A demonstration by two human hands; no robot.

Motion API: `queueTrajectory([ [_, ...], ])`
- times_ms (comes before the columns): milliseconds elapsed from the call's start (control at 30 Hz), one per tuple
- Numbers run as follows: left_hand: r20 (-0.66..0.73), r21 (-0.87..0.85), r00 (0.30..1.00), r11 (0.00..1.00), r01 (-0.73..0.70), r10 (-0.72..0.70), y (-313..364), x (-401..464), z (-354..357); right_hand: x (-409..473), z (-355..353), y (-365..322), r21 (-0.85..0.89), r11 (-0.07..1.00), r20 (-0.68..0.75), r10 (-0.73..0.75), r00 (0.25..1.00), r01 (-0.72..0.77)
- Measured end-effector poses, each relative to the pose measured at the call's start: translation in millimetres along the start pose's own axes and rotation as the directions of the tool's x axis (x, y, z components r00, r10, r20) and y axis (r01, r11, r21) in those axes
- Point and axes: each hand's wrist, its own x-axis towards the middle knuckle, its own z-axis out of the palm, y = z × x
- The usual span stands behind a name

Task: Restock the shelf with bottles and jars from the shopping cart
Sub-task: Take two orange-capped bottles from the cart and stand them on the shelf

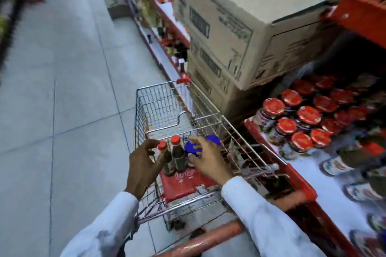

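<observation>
Both hands reach into the child seat at the near end of the shopping cart [208, 98]. The left hand [144, 165] curls its fingers around a red-capped dark bottle [166, 158], apparently gripping it, though blur hides the contact. The right hand [205, 159] spreads loosely over a blue-lidded jar [193, 148], not yet clenched. Lifting both at once risks knocking the second red-capped bottle [177, 152] standing between them. The shelf [313, 185] at right already carries packed red-lidded jars [300, 117] near its front edge; stacked cardboard boxes [240, 27] crowd the far side.
</observation>
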Motion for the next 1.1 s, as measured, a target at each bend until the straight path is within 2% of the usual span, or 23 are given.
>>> queueTrajectory([
  [133, 0.029, 0.045, 0.997, 0.997, 0.068, -0.069, -15, 12, 14, 27, 30, -8, -0.081, 0.996, 0.039, 0.047, 0.998, -0.044],
  [300, 0.092, 0.07, 0.992, 0.995, 0.075, -0.081, -25, 17, 26, 39, 51, -7, -0.085, 0.99, 0.026, 0.118, 0.993, -0.115],
  [500, 0.095, -0.013, 0.982, 0.986, 0.164, -0.162, -19, 19, 25, 37, 51, -7, -0.008, 0.985, -0.036, 0.173, 0.984, -0.174],
  [633, 0.052, -0.06, 0.983, 0.982, 0.18, -0.177, -5, 14, 12, 25, 24, -18, 0.089, 0.985, -0.086, 0.154, 0.984, -0.146],
  [833, -0.056, -0.111, 0.998, 0.993, 0.026, -0.032, 72, 6, -27, -17, -63, -64, 0.266, 0.963, -0.273, 0.11, 0.956, -0.035],
  [967, -0.036, -0.17, 0.994, 0.98, -0.107, 0.102, 140, 0, -32, -57, -123, -83, 0.259, 0.966, -0.418, 0.083, 0.905, 0.03],
  [1100, 0.05, -0.294, 0.978, 0.938, -0.18, 0.203, 198, -10, -16, -105, -178, -88, 0.236, 0.969, -0.577, 0.085, 0.813, 0.066],
])
